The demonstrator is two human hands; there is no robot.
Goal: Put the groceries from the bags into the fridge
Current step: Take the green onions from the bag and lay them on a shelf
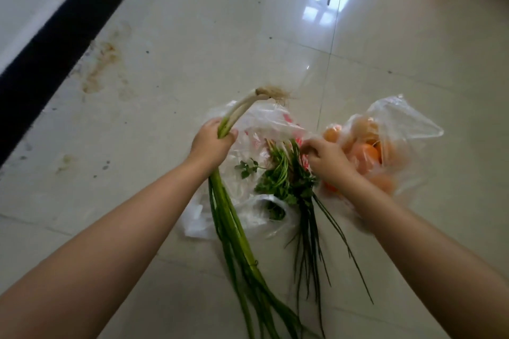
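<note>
Gripping the green onion bunch (pixel 234 228) mid-stalk with my left hand (pixel 210 143): light, floppy, bruisable. My right hand (pixel 326 159) pinches the clear plastic bag (pixel 264 124).

single head-worn wide-angle view, steeply down and forward, close over both forearms and the tiled floor (pixel 192 36)

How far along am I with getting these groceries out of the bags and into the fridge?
Early on. No fridge is in view, so nothing shows as put away. In hand: your left hand grips the green onions, and your right hand pinches the clear bag open. Left: the leafy herbs and thin chives lying on that bag, plus the oranges in the second bag on the floor.
</note>
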